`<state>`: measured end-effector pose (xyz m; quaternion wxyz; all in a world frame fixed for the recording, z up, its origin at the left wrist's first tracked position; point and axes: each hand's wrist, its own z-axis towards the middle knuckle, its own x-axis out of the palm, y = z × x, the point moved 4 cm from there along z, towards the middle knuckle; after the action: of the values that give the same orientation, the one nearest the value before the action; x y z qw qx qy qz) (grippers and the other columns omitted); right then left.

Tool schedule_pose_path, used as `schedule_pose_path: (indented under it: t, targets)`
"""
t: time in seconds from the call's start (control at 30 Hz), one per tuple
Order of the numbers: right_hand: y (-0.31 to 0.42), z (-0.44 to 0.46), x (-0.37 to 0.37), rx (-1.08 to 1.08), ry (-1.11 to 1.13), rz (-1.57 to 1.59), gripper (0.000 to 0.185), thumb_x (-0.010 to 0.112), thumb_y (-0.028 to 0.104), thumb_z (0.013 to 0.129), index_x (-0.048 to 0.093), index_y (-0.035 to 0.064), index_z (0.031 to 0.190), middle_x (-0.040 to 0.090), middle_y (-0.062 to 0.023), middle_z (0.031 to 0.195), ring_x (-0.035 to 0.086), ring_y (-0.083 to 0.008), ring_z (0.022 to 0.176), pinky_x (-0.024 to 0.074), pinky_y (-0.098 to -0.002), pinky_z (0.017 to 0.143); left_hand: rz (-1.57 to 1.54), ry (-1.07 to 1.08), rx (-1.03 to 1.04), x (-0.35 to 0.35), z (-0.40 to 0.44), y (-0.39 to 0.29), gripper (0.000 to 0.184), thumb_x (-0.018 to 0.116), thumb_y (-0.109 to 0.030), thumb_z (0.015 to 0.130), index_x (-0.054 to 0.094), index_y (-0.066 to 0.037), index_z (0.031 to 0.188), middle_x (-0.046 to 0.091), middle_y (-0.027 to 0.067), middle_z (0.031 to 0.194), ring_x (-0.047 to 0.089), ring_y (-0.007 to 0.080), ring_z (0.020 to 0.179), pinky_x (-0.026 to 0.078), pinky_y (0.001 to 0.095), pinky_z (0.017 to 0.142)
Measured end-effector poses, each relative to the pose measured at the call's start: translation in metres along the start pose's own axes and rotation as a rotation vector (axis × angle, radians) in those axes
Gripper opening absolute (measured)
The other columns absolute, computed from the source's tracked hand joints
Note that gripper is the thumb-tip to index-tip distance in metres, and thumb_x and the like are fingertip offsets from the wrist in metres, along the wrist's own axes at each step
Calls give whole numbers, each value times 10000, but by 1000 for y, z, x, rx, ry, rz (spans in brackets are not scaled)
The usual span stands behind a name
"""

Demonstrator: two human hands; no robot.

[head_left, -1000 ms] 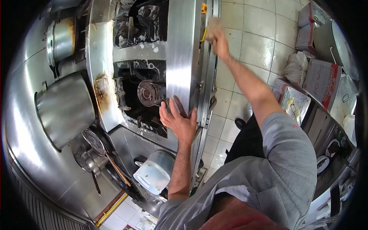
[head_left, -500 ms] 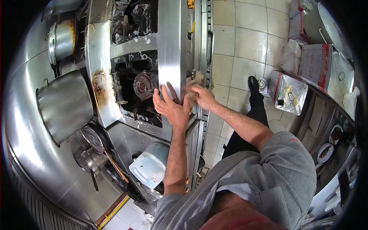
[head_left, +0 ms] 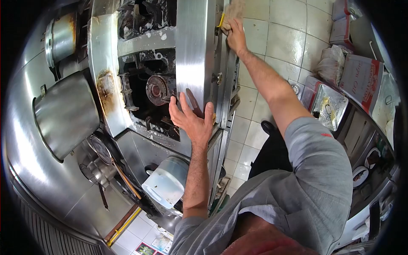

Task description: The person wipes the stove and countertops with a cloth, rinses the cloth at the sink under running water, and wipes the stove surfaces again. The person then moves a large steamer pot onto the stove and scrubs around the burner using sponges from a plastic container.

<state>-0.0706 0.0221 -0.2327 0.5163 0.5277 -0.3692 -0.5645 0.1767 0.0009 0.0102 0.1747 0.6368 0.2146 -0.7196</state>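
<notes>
My left hand (head_left: 193, 121) rests on the steel front edge (head_left: 191, 63) of the stove, fingers spread, holding nothing. Beside its fingertips lies the round rusty burner (head_left: 158, 90) in its dark, soiled recess. My right hand (head_left: 236, 39) is stretched far along the stove's front, closed on a tan cloth (head_left: 234, 10). The cloth presses against the front panel near a yellow valve handle (head_left: 221, 20). Part of the cloth is cut off by the top of the view. Another burner recess (head_left: 146, 21) with whitish spots shows further along.
A large steel pot (head_left: 66, 114) and a pressure-cooker-like pot (head_left: 61, 38) stand at the left. Pans (head_left: 102, 148) and a white plastic container (head_left: 165, 182) are nearer me. Boxes (head_left: 361, 80) and an oil tin (head_left: 329, 106) line the right of the tiled floor (head_left: 287, 29).
My right hand has moved with the cloth along the stove front, away from my left hand toward the top of the view. The left hand has stayed in place.
</notes>
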Motion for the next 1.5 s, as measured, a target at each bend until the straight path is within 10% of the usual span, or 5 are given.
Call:
schedule_pose_path:
  t: [0.3,0.43,0.83,1.17,1.5]
  targets:
    - [60,-355,-22,197,797,238,344,542,169,860,533,14,1167,494,-167,1243,460,-323,1158,370,-382,975,-67,-61,48,-3,-2,2,728,624,-379,833,291,-28,1378,201,245,1405,172,378,1300,126,513,1044]
    - [44,-324,-20,733,648,776,352,550,72,780,558,-4,1123,580,-166,1105,519,-318,1075,411,-376,918,-168,-122,44,-5,-10,10,668,587,-368,852,322,-22,1357,219,229,1399,175,380,1297,133,533,1032]
    - [156,-142,-97,503,575,739,433,640,59,772,533,-27,1183,614,-84,1060,564,-144,993,445,-275,879,-424,-212,-37,-19,-122,40,666,644,-306,815,358,11,1325,262,256,1368,232,405,1275,190,504,1044]
    - [271,-79,-40,-895,126,-415,294,503,261,834,595,58,1027,564,-129,1020,478,-284,1031,318,-463,953,-796,-363,-244,-75,-211,70,690,665,-153,794,292,20,1349,207,216,1416,267,358,1286,266,459,1043]
    - [326,-318,-81,-1030,479,89,171,567,223,724,581,61,776,591,-139,867,548,-305,945,403,-460,760,-887,-419,-308,-72,-224,88,714,480,-396,921,164,20,1408,107,242,1481,150,371,1370,182,477,1092]
